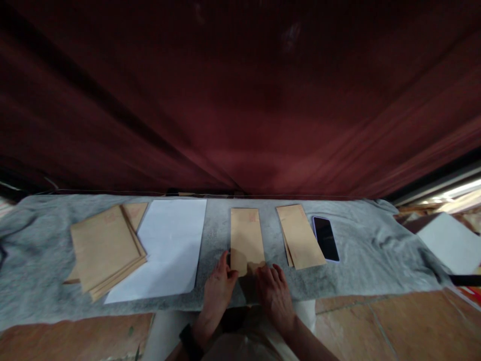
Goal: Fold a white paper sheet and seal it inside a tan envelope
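Your left hand (218,288) and right hand (272,291) lie spread, fingertips pinning the brown envelope (246,240) at lower centre. It may skid on the grey cloth (356,271) if you press unevenly.

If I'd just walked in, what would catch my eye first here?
Probably the huge dark red curtain filling the upper half of the view, hanging behind a grey cloth. Next, the two hands at the cloth's near edge: the left hand and right hand both touch the near end of a brown envelope. To its left lies a white sheet; to its right, a dark phone.
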Motion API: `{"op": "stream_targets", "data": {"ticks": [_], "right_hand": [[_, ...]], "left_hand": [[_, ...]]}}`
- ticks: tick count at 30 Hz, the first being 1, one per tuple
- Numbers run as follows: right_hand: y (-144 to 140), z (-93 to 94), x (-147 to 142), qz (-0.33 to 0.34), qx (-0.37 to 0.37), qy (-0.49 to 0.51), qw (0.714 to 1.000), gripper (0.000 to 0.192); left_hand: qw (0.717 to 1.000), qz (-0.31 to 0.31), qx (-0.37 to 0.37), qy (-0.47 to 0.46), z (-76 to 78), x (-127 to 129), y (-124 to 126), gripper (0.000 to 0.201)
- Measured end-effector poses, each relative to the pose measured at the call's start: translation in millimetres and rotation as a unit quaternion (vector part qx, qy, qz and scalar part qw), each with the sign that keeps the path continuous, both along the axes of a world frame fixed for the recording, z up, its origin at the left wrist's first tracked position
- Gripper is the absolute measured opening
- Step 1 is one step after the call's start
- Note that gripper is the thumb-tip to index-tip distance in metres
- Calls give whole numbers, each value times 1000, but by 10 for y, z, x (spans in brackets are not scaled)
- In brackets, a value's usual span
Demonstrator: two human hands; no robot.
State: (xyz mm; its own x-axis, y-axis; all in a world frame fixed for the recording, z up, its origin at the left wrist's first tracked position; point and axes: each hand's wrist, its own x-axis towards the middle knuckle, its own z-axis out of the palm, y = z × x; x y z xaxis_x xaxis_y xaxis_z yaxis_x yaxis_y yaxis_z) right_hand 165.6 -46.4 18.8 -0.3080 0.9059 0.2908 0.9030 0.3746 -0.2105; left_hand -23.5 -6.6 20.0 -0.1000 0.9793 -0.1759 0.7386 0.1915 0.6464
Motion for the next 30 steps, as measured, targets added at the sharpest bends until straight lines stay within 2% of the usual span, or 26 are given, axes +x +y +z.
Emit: {"op": "stream_targets", "data": {"ticks": [3,6,8,15,19,21,24,27,30], "right_hand": [[-8,23,-25,-16,-11,21,1000,32],[-13,47,-39,-23,-35,46,998,26],[-19,54,-42,-32,-48,59,997,26],[-12,7,2,-36,-71,112,990,28],[5,-123,59,-56,-84,233,967,34],[24,-189,81,-91,-79,324,938,38],[84,-212,91,-128,-100,458,874,44],[163,-133,60,-120,-202,574,785,46],[221,-28,-2,-133,-290,635,704,47]], "left_hand": [[992,23,-55,-107,53,-26,84,41],[959,43,-130,-247,81,-10,132,22],[938,61,-150,-305,85,29,140,23],[918,80,-174,-347,43,203,149,35],[907,66,-169,-379,30,170,155,41],[900,60,-164,-399,51,123,139,45],[890,46,-156,-427,112,63,106,50],[881,35,-153,-446,165,36,93,53],[876,31,-149,-458,182,34,103,53]]}}
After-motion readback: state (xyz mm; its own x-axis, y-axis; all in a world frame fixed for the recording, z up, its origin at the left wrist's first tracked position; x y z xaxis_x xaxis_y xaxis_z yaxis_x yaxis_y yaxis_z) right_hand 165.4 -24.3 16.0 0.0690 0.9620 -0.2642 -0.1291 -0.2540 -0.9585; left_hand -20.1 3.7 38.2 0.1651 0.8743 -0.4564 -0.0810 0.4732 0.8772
